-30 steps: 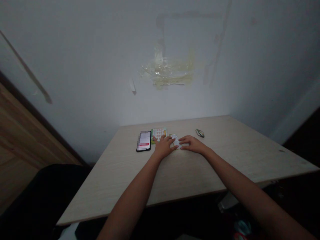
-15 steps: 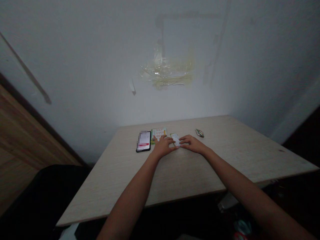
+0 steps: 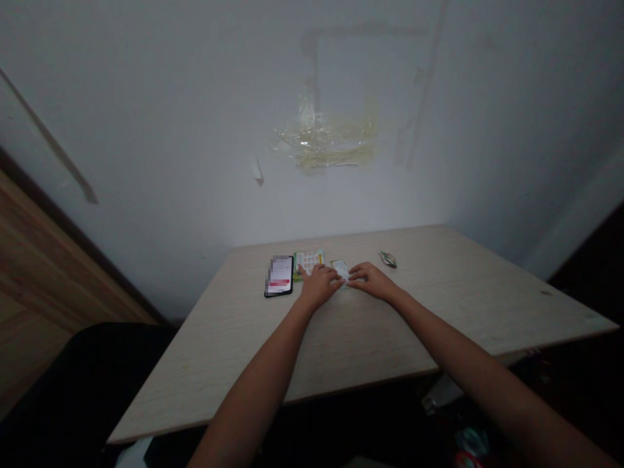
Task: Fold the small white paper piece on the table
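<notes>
Both my hands rest on the far middle of a light wooden table (image 3: 370, 331). My left hand (image 3: 318, 285) lies flat, its fingers stretched onto a small white and green card (image 3: 340, 268). My right hand (image 3: 369, 279) lies flat too, its fingertips touching the same card from the right. A green and orange printed sheet (image 3: 309, 259) lies just beyond my left hand. Left of that sheet a black phone (image 3: 279, 275) lies face up with its screen lit.
A small crumpled dark wrapper (image 3: 389, 259) lies on the table to the right of my hands. A white wall with old tape and glue marks (image 3: 324, 140) stands right behind the table. A wooden panel (image 3: 34, 260) is at the left.
My hands have drawn slightly closer together over the small card, covering more of it. The phone, the sheet and the wrapper have not moved.
</notes>
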Demonstrator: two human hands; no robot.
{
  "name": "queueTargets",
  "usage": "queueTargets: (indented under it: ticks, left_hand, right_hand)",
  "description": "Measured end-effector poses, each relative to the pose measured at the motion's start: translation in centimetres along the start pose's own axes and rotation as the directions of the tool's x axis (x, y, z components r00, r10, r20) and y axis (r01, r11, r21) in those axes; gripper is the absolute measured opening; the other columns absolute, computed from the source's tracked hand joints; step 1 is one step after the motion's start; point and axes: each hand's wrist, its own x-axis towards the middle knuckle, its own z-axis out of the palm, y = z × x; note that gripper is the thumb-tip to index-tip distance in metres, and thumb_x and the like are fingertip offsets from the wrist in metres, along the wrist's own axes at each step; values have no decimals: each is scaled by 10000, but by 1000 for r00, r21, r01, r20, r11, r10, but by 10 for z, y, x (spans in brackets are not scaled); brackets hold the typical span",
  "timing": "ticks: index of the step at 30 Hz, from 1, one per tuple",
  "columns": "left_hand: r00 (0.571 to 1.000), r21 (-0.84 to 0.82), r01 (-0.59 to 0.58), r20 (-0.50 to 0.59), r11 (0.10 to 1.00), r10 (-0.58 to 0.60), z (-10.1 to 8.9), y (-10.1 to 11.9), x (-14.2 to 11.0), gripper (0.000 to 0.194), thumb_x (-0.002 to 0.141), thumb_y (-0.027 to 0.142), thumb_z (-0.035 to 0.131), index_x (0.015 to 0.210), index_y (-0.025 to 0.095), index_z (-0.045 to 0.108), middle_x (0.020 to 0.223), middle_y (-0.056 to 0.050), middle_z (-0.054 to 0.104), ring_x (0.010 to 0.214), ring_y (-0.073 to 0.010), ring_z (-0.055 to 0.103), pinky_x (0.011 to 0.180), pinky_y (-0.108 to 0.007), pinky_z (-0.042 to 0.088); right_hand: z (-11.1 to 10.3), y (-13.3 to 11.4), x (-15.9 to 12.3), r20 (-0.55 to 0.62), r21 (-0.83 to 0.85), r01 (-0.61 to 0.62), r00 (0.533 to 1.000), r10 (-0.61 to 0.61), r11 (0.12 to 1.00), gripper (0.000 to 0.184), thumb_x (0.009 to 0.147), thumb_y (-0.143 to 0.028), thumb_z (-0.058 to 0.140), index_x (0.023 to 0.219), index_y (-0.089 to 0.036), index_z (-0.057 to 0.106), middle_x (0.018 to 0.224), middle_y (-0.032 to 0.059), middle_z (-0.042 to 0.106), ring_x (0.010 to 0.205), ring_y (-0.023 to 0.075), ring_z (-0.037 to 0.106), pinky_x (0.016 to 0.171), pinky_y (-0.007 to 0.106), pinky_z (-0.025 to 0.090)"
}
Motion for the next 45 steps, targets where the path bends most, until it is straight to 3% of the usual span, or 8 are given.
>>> queueTargets:
  ticks: [8,13,17,20,24,33,40,45]
  left_hand:
    - [999,7,-22,-48,1000,22,4,3,-1,313,958,514,519,1084,301,712,1279,-28,676,1314,-326,445,1080,-817,-24]
    - [995,24,4,-102,1000,-2,7,2,0,357,888,531,625,1170,317,670,1322,-45,647,1320,-334,439,1114,-787,29]
    - [988,37,79,-136,996,-73,10,2,2,506,832,564,675,1243,275,610,1358,-91,607,1323,-343,434,1144,-727,137]
    - [987,40,97,-132,994,-91,11,2,3,499,825,577,675,1191,243,618,1335,-104,606,1314,-342,438,1146,-705,165]
    - [990,20,88,-116,996,-85,9,3,2,411,839,554,673,1099,237,641,1283,-91,630,1290,-323,454,1146,-703,150]
    - [991,-2,78,-107,997,-78,6,3,1,361,844,537,671,1069,255,683,1252,-74,655,1289,-324,459,1153,-698,145]
    - [994,-1,39,-98,999,-39,7,1,-1,330,892,484,624,1178,330,681,1305,-43,652,1314,-316,447,1152,-711,113]
    - [994,-7,42,-99,999,-43,9,-1,0,316,906,477,604,1180,347,693,1304,-42,656,1306,-317,457,1150,-720,94]
  right_hand:
    - [-6,-17,1,4,-125,43,999,-43,991,196,838,-390,701,914,-240,802,1063,87,741,1038,258,648,971,415,484]
    - [-8,-22,1,21,-181,59,998,-56,982,193,854,-288,659,977,-214,787,1047,87,747,1033,260,646,967,401,471]
    - [-6,-19,-1,-29,-114,34,999,-38,993,344,864,-262,643,1197,-205,703,1112,96,727,1051,254,636,969,409,475]
    - [-4,-14,-1,-46,-53,96,994,-98,994,488,867,-224,639,1353,-231,595,1217,97,680,1118,241,604,1004,417,461]
    - [-4,-12,-1,2,-89,195,981,-196,977,378,894,-169,596,1240,-289,688,1207,88,656,1135,230,582,1007,418,457]
    - [-12,-14,-3,-77,-202,106,989,-124,974,143,867,-304,696,945,-228,788,1127,109,683,1084,253,606,972,434,480]
    - [-6,-11,0,-10,-85,74,997,-75,994,255,826,-446,739,970,-241,784,1073,87,735,1060,248,647,980,412,487]
    - [-5,-10,-1,10,-98,28,1000,-27,995,373,749,-492,792,1023,-239,776,1118,96,739,1086,280,651,1008,450,474]
